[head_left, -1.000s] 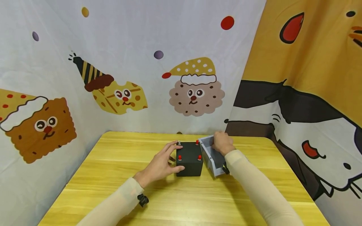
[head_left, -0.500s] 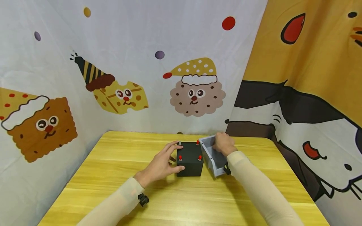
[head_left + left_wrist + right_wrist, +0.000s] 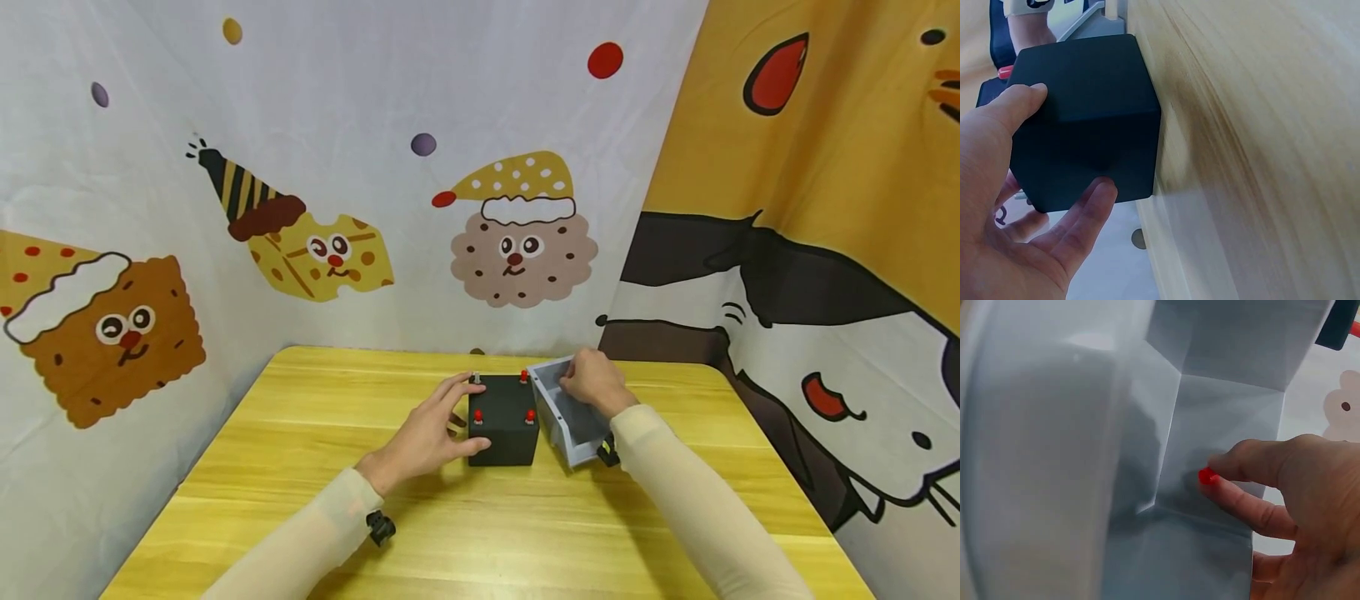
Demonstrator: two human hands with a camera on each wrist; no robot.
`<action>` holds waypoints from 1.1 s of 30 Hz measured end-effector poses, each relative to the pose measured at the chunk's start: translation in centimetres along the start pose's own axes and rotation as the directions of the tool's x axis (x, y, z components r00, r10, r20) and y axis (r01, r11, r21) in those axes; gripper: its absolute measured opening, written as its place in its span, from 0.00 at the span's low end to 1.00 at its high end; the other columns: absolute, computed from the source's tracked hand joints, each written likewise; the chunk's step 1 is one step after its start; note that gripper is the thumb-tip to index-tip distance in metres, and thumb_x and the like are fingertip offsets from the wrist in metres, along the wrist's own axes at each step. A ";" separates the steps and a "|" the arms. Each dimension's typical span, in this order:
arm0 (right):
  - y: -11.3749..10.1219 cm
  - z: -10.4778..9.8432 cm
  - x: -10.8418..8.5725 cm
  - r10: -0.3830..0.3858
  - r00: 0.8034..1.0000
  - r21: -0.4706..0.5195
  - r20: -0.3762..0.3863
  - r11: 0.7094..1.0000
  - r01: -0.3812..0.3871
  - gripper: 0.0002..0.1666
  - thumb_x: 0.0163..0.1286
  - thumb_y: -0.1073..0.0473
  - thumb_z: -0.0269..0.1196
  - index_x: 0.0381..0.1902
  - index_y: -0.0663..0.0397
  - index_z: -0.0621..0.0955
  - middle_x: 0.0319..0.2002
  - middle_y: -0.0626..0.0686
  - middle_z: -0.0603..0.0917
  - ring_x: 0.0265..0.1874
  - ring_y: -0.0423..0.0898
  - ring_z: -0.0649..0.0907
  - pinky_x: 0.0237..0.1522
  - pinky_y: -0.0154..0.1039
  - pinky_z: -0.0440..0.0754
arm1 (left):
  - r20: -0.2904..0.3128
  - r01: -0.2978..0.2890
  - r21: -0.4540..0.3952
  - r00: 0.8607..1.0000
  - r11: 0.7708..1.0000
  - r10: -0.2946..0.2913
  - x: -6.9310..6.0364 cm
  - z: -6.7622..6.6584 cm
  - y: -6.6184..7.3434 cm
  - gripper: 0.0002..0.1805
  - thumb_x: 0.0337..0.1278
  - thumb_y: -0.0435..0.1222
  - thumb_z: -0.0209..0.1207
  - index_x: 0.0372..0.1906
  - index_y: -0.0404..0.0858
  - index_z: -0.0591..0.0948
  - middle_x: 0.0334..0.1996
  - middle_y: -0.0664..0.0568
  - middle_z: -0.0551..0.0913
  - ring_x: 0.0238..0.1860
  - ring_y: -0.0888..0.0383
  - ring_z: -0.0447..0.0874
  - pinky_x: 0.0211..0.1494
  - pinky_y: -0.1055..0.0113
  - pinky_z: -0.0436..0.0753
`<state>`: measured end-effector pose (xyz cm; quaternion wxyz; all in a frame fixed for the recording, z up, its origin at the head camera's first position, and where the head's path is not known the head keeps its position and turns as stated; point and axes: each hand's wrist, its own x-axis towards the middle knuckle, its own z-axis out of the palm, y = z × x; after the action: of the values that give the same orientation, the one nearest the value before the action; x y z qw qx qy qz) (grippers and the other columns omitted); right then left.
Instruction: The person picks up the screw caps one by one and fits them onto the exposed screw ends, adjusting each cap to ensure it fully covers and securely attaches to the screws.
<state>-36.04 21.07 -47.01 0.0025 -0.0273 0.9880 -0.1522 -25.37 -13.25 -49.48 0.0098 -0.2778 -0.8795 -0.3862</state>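
A black box (image 3: 501,443) stands on the table, with red caps on three corners of its top. The back left corner bears a bare metal post (image 3: 477,378). My left hand (image 3: 422,433) holds the box from its left side, thumb at the near face and fingers spread toward the back; the left wrist view shows thumb and fingertips on the black faces (image 3: 1085,150). Inside a grey bin (image 3: 553,417), just right of the box, is my right hand (image 3: 597,383). Its thumb and forefinger pinch a small red cap (image 3: 1208,475), seen in the right wrist view.
The wooden table (image 3: 450,533) reaches back to a white curtain (image 3: 360,100) printed with cartoon food. On the right hangs a yellow curtain (image 3: 705,150). Each wrist wears a small black device, such as the left camera (image 3: 381,527).
My right hand has shifted slightly within the grey bin, its wrist moving a little to the right and nearer. The left hand and the black box stay in place.
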 end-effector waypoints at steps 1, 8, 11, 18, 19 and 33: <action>0.1 0.0 -0.1 -0.005 1.000 0.009 -0.011 1.000 0.005 0.09 0.74 0.54 0.76 0.35 0.50 0.95 0.43 0.56 0.92 0.37 0.51 0.87 0.32 0.44 0.83 | -0.001 -0.001 0.001 1.000 1.000 0.001 0.0 0.0 0.0 0.47 0.76 0.54 0.79 0.90 0.50 0.70 0.96 0.47 0.58 0.52 0.49 0.95 0.59 0.52 0.99; 0.2 -0.2 -0.9 -0.056 0.995 0.027 -0.084 0.998 0.059 0.09 0.74 0.53 0.76 0.33 0.50 0.95 0.52 0.63 0.89 0.44 0.56 0.87 0.37 0.51 0.89 | 0.004 0.004 0.009 1.000 1.000 -0.004 0.1 0.0 0.0 0.47 0.75 0.53 0.79 0.90 0.51 0.70 0.96 0.48 0.57 0.53 0.47 0.96 0.59 0.53 0.99; 0.2 -0.4 -1.3 -0.072 0.991 0.027 -0.114 0.997 0.076 0.09 0.74 0.54 0.76 0.33 0.50 0.95 0.54 0.66 0.87 0.48 0.60 0.86 0.43 0.57 0.91 | 0.001 0.000 0.006 1.000 1.000 0.000 0.2 0.0 -0.1 0.47 0.75 0.52 0.79 0.90 0.52 0.70 0.96 0.48 0.57 0.53 0.47 0.96 0.59 0.53 0.99; 0.2 -0.5 -1.9 -0.098 0.982 0.046 -0.162 0.993 0.107 0.10 0.74 0.53 0.77 0.33 0.50 0.94 0.58 0.70 0.86 0.54 0.67 0.87 0.50 0.64 0.91 | 0.001 0.003 0.004 1.000 1.000 -0.003 0.2 0.1 -0.3 0.47 0.75 0.53 0.79 0.90 0.52 0.69 0.96 0.49 0.57 0.54 0.47 0.97 0.59 0.53 0.99; 0.2 -0.5 -2.0 -0.102 0.980 0.049 -0.171 0.993 0.111 0.10 0.74 0.53 0.77 0.33 0.50 0.93 0.58 0.71 0.86 0.55 0.68 0.87 0.51 0.65 0.91 | 0.001 0.004 0.005 1.000 1.000 -0.004 0.2 0.1 -0.4 0.48 0.75 0.53 0.79 0.90 0.53 0.69 0.96 0.50 0.57 0.54 0.48 0.97 0.59 0.53 0.99; -0.4 -0.8 -2.8 -0.117 0.958 0.126 -0.261 0.980 0.154 0.10 0.74 0.55 0.79 0.35 0.55 0.95 0.52 0.66 0.91 0.54 0.64 0.87 0.52 0.59 0.86 | -0.005 0.004 -0.003 1.000 1.000 -0.004 0.0 0.3 -0.4 0.48 0.75 0.54 0.79 0.90 0.53 0.69 0.96 0.50 0.57 0.53 0.50 0.96 0.59 0.53 0.99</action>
<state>-33.20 21.09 -46.11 -0.1318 -0.0754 0.9623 -0.2258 -25.53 -13.27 -49.90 0.0110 -0.2750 -0.8796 -0.3881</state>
